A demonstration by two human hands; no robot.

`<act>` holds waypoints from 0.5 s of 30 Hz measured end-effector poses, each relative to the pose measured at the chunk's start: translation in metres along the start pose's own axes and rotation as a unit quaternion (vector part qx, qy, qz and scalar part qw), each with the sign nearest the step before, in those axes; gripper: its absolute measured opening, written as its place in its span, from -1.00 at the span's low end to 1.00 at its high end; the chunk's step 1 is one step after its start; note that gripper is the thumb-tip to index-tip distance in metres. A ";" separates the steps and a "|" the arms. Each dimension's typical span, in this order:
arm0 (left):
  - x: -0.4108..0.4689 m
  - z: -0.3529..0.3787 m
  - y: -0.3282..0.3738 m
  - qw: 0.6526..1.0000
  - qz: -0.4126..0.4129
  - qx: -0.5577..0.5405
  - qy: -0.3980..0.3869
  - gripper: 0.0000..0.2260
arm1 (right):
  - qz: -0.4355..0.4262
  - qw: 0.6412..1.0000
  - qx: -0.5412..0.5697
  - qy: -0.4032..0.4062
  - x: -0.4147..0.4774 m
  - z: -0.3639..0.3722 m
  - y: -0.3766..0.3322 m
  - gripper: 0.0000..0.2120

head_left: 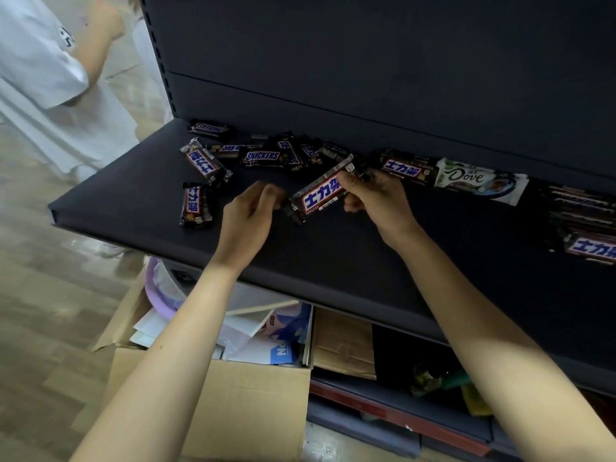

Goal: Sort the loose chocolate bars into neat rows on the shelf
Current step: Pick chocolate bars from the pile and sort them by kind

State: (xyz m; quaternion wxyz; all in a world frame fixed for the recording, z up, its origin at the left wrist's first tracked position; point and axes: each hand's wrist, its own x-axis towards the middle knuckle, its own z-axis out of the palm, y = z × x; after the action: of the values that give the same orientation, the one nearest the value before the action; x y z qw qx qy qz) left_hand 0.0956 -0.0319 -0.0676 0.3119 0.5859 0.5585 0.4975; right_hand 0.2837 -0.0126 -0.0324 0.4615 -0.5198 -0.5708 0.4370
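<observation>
We face the dark shelf (333,255), with the loose pile (263,156) of bars at its back left and the tidy stack (586,221) at its far right. Our right hand (376,198) grips the upper-right end of one Snickers bar (321,193), and our left hand (248,215) pinches its lower-left end. The bar sits just above the shelf. Its long axis runs diagonally towards the stack, so we judge the right hand nearer.

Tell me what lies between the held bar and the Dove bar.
In the head view, one Snickers bar lies on the shelf there, right beside the Dove bar; the right hand gripping the held bar also fills part of the stretch.
</observation>
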 end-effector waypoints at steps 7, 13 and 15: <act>-0.007 0.006 0.005 0.981 0.097 0.119 -0.118 -0.86 | -0.010 0.997 -0.071 -0.038 -0.014 0.003 0.009 -0.94; -0.010 0.015 0.010 0.960 0.171 0.170 -0.143 -0.78 | -0.183 0.933 -0.309 0.002 -0.021 -0.029 0.001 -0.61; -0.010 0.024 0.013 0.954 0.189 0.181 -0.145 -0.78 | -0.196 0.901 -0.381 -0.062 -0.023 -0.034 -0.004 -0.74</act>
State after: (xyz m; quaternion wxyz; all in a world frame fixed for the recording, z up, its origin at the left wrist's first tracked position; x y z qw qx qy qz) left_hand 0.1236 -0.0389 -0.0656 0.1781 0.7933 0.4670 0.3476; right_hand 0.3168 -0.0352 -0.0237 0.2677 -0.5056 -0.8116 0.1184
